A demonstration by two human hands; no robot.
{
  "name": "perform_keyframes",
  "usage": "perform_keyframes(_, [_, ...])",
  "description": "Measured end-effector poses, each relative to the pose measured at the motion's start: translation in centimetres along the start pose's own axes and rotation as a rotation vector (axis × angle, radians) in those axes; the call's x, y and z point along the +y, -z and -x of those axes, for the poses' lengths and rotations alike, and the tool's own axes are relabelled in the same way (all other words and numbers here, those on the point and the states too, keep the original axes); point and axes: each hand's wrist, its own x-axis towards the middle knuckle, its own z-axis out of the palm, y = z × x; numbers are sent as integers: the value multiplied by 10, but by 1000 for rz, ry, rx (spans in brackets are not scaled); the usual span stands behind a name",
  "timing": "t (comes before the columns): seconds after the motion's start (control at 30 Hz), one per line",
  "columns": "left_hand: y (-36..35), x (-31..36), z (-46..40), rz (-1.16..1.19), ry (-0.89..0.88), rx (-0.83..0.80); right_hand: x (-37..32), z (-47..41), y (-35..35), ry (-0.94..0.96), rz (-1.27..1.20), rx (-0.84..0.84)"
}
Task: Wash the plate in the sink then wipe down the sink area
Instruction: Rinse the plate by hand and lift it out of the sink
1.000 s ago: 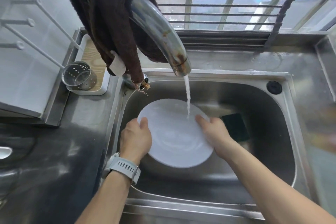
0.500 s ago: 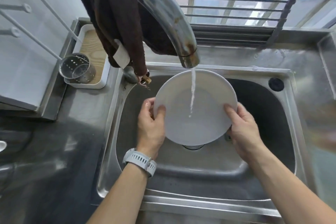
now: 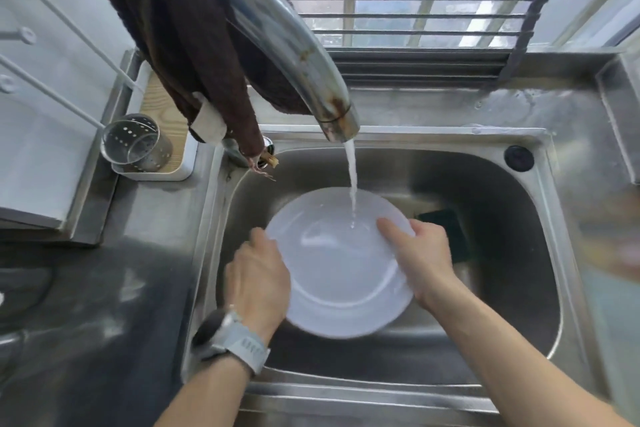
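**Plate back under the tap stream**

Fingers of the left hand and right hand clamp opposite rims of the plate, keeping its face beneath the tap so water sheets off into the sink. Half a second earlier it was raised and tilted higher, nearer the spout; it now sits lower and flatter.

**Sink, plate and surroundings**

The plate is held inside the sink, below the faucet, whose stream lands on its far part. The left hand grips its left edge, the right hand its right edge. A sponge lies in the sink just right of the plate. A cloth hangs over the faucet. On the bench, left of the sink, a perforated cup stands in a tray.
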Motion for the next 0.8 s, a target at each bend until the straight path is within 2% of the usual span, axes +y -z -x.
perform_keyframes(0.07, [-14, 9, 3, -118, -112, -58, -1, 6, 9, 50, 28, 48])
perform_keyframes(0.13, [-22, 24, 6, -124, -252, -104, -1, 10, 14, 69, -6, 74])
perform_keyframes(0.27, [-36, 50, 24, -77, -655, -249, 3, 10, 17, 70, -41, 84])
perform_keyframes(0.33, [-41, 40, 9, -96, -665, -208, 5, 9, 18, 75, -41, 81])
perform_keyframes(0.4, [-43, 32, -4, -194, -573, -112, 8, 9, 20, 78, -48, 89])
perform_keyframes(0.43, [-45, 33, -2, -191, -567, -112, 9, 8, 18, 78, -47, 93])
perform_keyframes(0.53, [-54, 44, 18, -89, -704, -225, 12, 6, 11, 109, -44, 94])
perform_keyframes(0.57, [-57, 40, 15, -95, -710, -210, 13, 5, 10, 118, -39, 89])
perform_keyframes(0.67, [-57, 25, -8, -212, -562, -53, 17, 2, 11, 106, -36, 95])
perform_keyframes(0.7, [-59, 27, -8, -192, -555, -62, 20, 2, 9, 92, -37, 90])
perform_keyframes(0.8, [-62, 52, 2, -96, -729, -160, 23, 3, -2, 67, -50, 61])
